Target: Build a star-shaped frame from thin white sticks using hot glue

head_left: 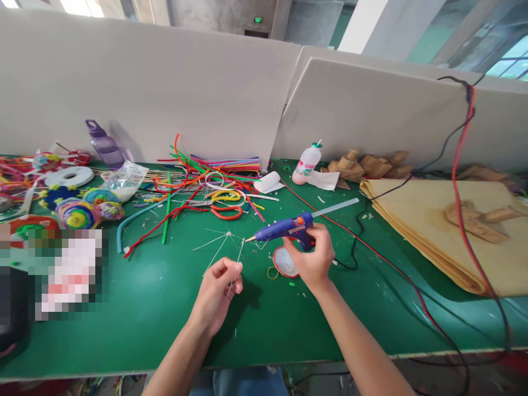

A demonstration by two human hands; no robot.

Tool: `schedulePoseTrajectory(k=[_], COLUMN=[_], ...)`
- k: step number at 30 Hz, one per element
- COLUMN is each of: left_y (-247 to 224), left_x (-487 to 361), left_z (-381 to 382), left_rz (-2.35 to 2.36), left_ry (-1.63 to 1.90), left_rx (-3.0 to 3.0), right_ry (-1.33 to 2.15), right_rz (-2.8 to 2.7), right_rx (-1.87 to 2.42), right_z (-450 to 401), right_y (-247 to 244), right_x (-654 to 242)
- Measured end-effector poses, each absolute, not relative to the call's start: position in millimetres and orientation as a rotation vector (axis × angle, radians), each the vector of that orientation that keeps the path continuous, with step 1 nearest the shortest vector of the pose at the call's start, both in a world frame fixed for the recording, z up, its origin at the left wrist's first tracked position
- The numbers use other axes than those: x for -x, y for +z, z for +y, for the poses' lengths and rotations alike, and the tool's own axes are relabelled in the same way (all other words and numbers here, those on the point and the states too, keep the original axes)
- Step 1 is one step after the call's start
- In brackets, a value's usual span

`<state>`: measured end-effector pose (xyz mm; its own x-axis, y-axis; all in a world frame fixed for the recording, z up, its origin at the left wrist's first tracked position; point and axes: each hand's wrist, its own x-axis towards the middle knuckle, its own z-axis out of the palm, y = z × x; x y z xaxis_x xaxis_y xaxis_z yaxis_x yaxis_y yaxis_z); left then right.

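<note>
Well inside table edge (103, 372), glue gun (284, 226)

Purple bottle (107, 148) near plastic bag (128, 179)

No text readable. Red-and-white label (306, 166) on bottle (302, 177), sticker (298, 223) on blue glue gun (270, 232), green sign (258, 20) high up: all too small or blurred.
</note>
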<state>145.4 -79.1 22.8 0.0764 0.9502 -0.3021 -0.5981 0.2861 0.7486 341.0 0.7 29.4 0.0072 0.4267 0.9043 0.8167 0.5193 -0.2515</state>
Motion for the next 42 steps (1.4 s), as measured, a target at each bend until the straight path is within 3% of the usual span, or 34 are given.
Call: schedulePoseTrajectory(k=[11,24,28,32,34,38,42], left_y=[27.7,23.2,21.7,24.5,27.0,30.3,29.0], left_x=[-131.8,-136.3,-138.0,-139.5,-140.5,-146.0,-152.9], left_z=[-79.9,-77.6,-77.0,-82.9,-90.6,-108.3,-116.0], left_rz=[0.191,0.446,0.497,0.552,0.616,0.810,0.970], left_ry=[1.592,1.485,1.482,1.520,1.521,1.440,1.472], left_rx=[-0.047,-0.139,-0.218,-0.289,-0.316,-0.472,-0.598], right_ry=[-0.221,-0.009,-0.164,-0.272,-0.155,0.521,0.777], right_rz=[-1.423,-1.659,-1.673,-1.554,-1.603,-1.853,-1.788], right_rx=[1.276,1.936,1.955,1.739,1.552,1.247,1.145], right_z=[6.6,36.2,44.9,31.5,7.6,-57.5,-91.3], right_y=[27.7,7.4,-1.4,20.2,41.8,76.7,81.4], right_x=[-345.1,-386.7,-398.1,-385.1,-363.0,-300.4,-257.7])
